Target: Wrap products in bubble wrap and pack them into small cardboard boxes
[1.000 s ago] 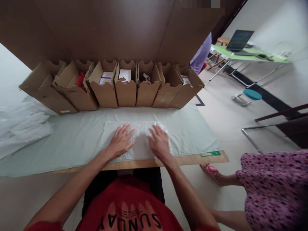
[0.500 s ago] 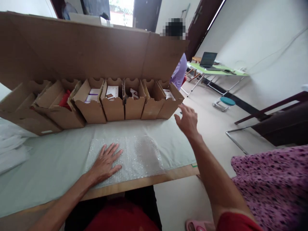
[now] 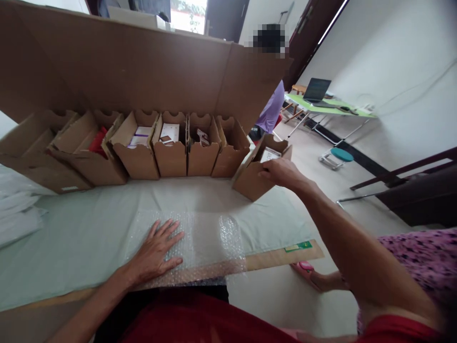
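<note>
My left hand [image 3: 157, 248] lies flat with fingers spread on a sheet of bubble wrap [image 3: 209, 243] spread on the pale green cloth. My right hand [image 3: 282, 172] reaches to the far right and grips the front wall of the rightmost cardboard bin [image 3: 252, 178], which stands tilted and pulled away from the row. A white card or packet [image 3: 269, 154] shows inside that bin.
A row of open cardboard bins [image 3: 135, 159] holding small packets lines the back of the table [image 3: 278, 259], with a tall cardboard wall [image 3: 135, 71] behind. White plastic bags [image 3: 17, 214] lie at left. A person in a purple patterned garment [image 3: 421, 252] sits at right.
My right hand left the bubble wrap, swung to the right and took hold of the rightmost bin, drawing it out of the row. The left hand stayed flat on the wrap.
</note>
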A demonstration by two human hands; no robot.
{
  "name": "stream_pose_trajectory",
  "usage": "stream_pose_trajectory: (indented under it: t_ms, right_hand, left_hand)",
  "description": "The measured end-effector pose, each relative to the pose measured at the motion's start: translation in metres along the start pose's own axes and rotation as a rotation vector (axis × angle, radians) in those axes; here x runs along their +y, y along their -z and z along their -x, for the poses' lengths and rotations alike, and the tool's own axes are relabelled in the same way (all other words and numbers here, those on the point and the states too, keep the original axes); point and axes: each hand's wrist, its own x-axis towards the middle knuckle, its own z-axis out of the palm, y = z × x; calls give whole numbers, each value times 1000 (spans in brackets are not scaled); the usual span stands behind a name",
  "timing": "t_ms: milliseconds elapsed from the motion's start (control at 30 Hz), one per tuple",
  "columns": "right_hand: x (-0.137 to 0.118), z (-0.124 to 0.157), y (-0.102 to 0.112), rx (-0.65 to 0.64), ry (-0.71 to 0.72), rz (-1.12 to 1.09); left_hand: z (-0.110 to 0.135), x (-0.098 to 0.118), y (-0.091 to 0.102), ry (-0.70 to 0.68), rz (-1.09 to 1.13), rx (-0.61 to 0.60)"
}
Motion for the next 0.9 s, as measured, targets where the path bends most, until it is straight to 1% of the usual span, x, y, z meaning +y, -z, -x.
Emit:
stream_pose_trajectory:
  t_ms: [67, 167, 233, 333, 433, 500, 533, 567, 600, 633, 667, 700, 733, 767, 800, 833, 867, 900]
  right_hand:
    - [-15, 10, 8, -26, 73, -37]
    - [-46, 11, 26, -36, 130, -99]
    - [-74, 3, 38, -8, 160, -140]
    - [-127, -14, 54, 44, 197, -248]
    - [-180, -28, 69, 43, 212, -478]
    - [-201, -29, 82, 55, 241, -647]
    - [-203, -25, 89, 91, 266, -706]
    - [-200, -19, 95, 157, 288, -746]
    - [-190, -10, 98, 247, 300, -773]
    - [-176, 1, 98, 359, 297, -800]
    - [-157, 14, 93, 488, 256, -850]
    - [-136, 26, 82, 596, 185, -910]
    - [-115, 36, 67, 699, 75, -986]
    - [-95, 45, 47, 773, -58, -1070]
    - [-78, 50, 24, 806, -194, -1168]
    - [-66, 52, -1, 801, -322, -1287]
    - [-59, 52, -25, 719, -401, -1407]
    - [-57, 49, -48, 609, -456, -1522]
  left_hand:
    - [-2, 3, 2, 18, 33, 3]
    - [-4, 7, 1, 38, 67, 36]
    - [-6, 8, -2, 49, 85, 92]
    - [-12, 6, -3, 61, 109, 220]
    - [-23, -1, 3, 91, 150, 341]
    - [-29, -7, 9, 133, 194, 397]
    - [-31, -11, 13, 156, 221, 419]
    - [-33, -15, 16, 178, 252, 443]
    - [-34, -19, 18, 202, 286, 469]
    - [-36, -22, 20, 226, 325, 497]
    - [-38, -25, 22, 249, 369, 524]
    - [-41, -28, 23, 273, 418, 546]
    - [-46, -29, 24, 295, 470, 560]
    - [-53, -29, 25, 312, 522, 565]
    - [-62, -29, 25, 322, 574, 561]
    - [-73, -27, 26, 324, 624, 555]
    - [-85, -24, 26, 320, 670, 550]
    - [-97, -20, 27, 308, 713, 546]
